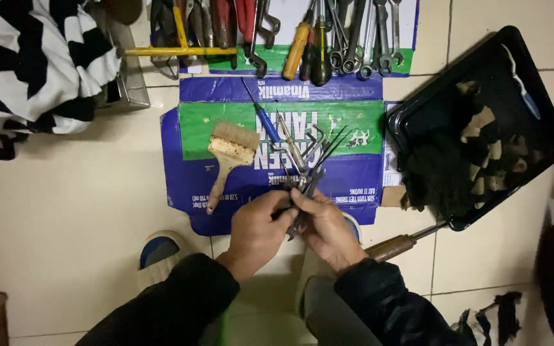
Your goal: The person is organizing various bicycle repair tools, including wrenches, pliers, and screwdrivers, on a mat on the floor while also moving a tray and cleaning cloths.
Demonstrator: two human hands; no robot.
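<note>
Over the flattened cardboard box (277, 173) on the tiled floor, both hands pinch a bundle of thin metal tools (304, 174). Left hand (256, 232) should hold firm while right hand (326, 229) sorts slowly, I think.

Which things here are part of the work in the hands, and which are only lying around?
In hand:
left hand
right hand
bundle of thin metal tools, gripped by both hands

Lying about:
paintbrush
blue-handled screwdriver
row of wrenches and screwdrivers
black tray with rags
flattened carton
</note>
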